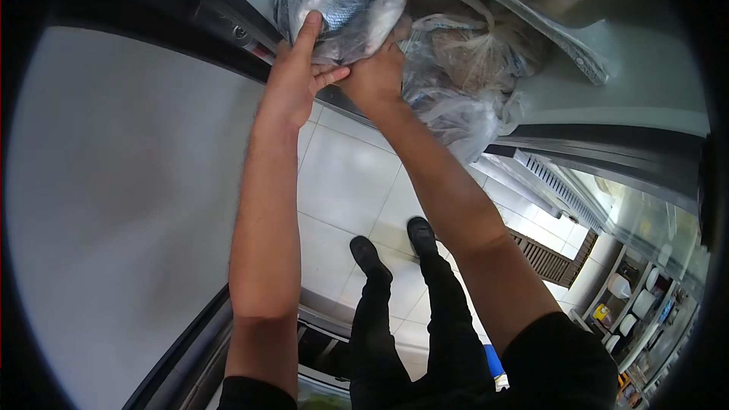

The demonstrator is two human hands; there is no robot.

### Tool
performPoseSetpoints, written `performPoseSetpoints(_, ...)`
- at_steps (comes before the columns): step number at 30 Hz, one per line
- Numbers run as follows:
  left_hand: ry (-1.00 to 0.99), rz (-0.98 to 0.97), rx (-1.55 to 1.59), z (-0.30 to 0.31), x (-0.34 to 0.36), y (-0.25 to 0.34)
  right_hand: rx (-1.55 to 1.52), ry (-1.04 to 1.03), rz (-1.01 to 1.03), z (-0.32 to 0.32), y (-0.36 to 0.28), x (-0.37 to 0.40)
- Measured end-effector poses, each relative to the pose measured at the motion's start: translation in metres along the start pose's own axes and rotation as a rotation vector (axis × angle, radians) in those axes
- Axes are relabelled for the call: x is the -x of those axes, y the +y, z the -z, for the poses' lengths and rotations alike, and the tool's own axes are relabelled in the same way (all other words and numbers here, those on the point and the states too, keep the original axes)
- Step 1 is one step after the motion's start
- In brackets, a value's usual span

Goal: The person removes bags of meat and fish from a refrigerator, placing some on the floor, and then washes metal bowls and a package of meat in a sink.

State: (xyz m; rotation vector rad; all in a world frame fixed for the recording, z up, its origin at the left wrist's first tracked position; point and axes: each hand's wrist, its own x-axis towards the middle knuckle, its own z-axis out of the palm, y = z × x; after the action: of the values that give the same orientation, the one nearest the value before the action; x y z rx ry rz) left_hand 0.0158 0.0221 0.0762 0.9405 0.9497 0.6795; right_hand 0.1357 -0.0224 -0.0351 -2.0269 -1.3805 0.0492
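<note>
A clear plastic bag with a silvery fish (345, 4) inside lies at the front edge of an open fridge compartment at the top of the head view. My left hand (298, 76) presses against its left side, thumb up along the plastic. My right hand (377, 72) grips the bag from below, fingers hidden under the plastic. Right beside it sits another crumpled clear bag (463, 80) with pale contents, touching my right wrist.
The open grey fridge door (114, 205) fills the left. White floor tiles (345, 182) lie below, with my black shoes and trousers. A floor drain grate (550, 258) and shelves with containers (634, 307) are at the lower right. A steel counter edge (607, 140) runs on the right.
</note>
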Motion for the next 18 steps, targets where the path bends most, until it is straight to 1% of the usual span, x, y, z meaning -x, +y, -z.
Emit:
performPoseSetpoints(1,-0.006,0.067,0.01,0.004,0.001,0.002,0.037,0.003,0.074,0.005,0.0,0.002)
performPoseSetpoints(4,-0.02,0.089,-0.228,0.021,0.009,0.003,0.021,-0.065,0.038,0.018,0.0,0.003)
performPoseSetpoints(7,-0.044,0.048,-0.358,0.03,0.02,-0.017,-0.008,-0.185,-0.056,0.031,-0.008,-0.001)
performPoseSetpoints(9,0.041,0.002,-0.433,0.033,0.014,-0.049,-0.107,-0.331,-0.098,0.042,-0.007,-0.004)
performPoseSetpoints(10,0.084,-0.023,-0.471,0.03,0.011,-0.059,-0.155,-0.344,-0.122,0.048,-0.007,-0.004)
performPoseSetpoints(11,0.031,0.108,-0.27,0.022,0.013,-0.058,-0.202,-0.356,-0.148,0.054,-0.007,-0.004)
performPoseSetpoints(13,0.004,0.119,-0.141,0.009,0.003,-0.062,-0.277,-0.266,-0.206,0.068,0.001,0.007)
performPoseSetpoints(16,-0.013,0.16,-0.045,0.001,-0.004,-0.068,-0.691,-0.011,-0.62,0.069,0.012,0.004)
performPoseSetpoints(18,-0.015,0.194,-0.01,0.001,-0.002,-0.068,-1.221,0.23,-0.872,0.06,0.013,-0.019)
